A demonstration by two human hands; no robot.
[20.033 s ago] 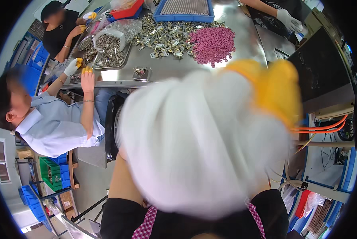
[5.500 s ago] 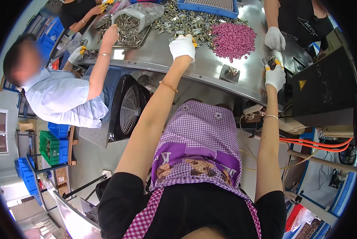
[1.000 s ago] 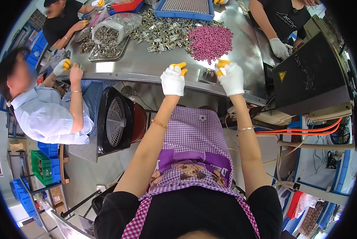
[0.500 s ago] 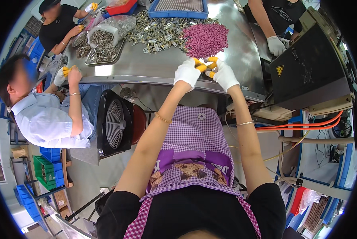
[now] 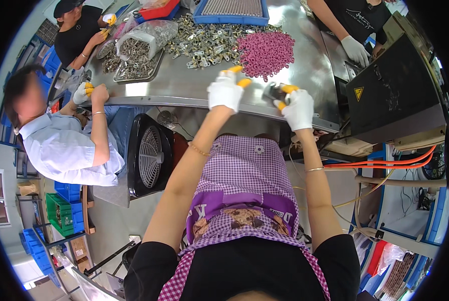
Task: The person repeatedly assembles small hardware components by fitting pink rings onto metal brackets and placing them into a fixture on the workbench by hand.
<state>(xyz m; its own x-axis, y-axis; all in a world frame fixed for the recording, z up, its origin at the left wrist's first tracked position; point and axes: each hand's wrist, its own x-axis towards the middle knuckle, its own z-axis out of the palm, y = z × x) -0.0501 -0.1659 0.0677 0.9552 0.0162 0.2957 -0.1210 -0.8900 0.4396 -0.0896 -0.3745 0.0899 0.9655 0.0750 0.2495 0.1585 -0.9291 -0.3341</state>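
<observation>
My left hand (image 5: 226, 93), in a white glove with yellow fingertips, is over the metal table (image 5: 184, 90), just in front of the heap of small metal parts (image 5: 204, 52). Its thumb and forefinger are apart, and I see nothing between them. To its right, my right hand (image 5: 298, 108), gloved alike, is closed on a small dark grey piece (image 5: 273, 92) near the table's front edge. Motion blurs that piece, so its kind is unclear. A mound of pink rings (image 5: 267, 52) lies beyond and between both hands, touching the metal parts.
Behind the heap stands a blue tray (image 5: 229, 20). A metal tray (image 5: 134, 78) and a bag of metal parts (image 5: 139, 47) sit left. A black machine box (image 5: 392, 88) rises at right. Co-workers are at the left (image 5: 69, 145), far left (image 5: 76, 37) and far right (image 5: 344, 25).
My hands, together at the rings' near edge before, have parted. The left moved left and its fingers spread; the right moved right and nearer with the dark piece. The view shifted slightly.
</observation>
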